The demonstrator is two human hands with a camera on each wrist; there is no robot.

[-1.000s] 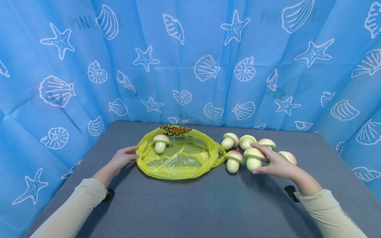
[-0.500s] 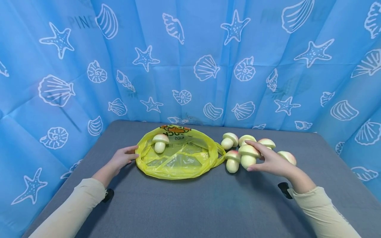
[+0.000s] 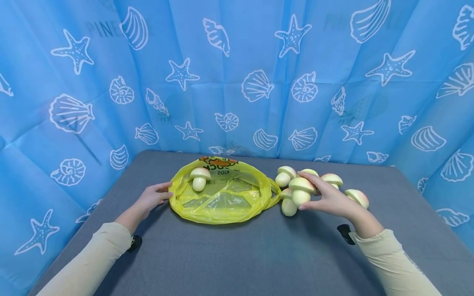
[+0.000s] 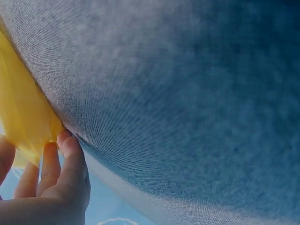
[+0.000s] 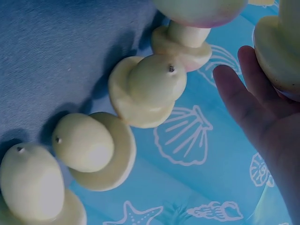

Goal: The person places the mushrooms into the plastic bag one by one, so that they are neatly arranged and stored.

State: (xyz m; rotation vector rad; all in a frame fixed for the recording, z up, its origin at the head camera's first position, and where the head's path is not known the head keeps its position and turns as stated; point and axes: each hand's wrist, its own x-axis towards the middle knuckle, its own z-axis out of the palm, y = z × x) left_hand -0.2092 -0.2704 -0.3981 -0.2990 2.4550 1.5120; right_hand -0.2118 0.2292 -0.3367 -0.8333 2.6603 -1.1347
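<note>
In the head view my right hand holds a toy mushroom with a pale stem and a pinkish cream cap, fingers over the cap and thumb low by the stem. It hangs in front of other mushrooms and partly covers one. The right wrist view shows the held mushroom cut by the frame edge beside the fingers. A yellow plastic bag lies spread with its mouth open, one mushroom inside at the left. At its left rim, my left hand grips the plastic with its fingertips.
More mushrooms stand right of the bag: one at the back, one behind the hand, one farther right. The bag's twisted handle reaches toward them. A blue shell-print curtain borders the grey table.
My right hand has moved left with the mushroom, which now overlaps the mushroom nearest the bag handle. The left hand and the bag stay in place.
</note>
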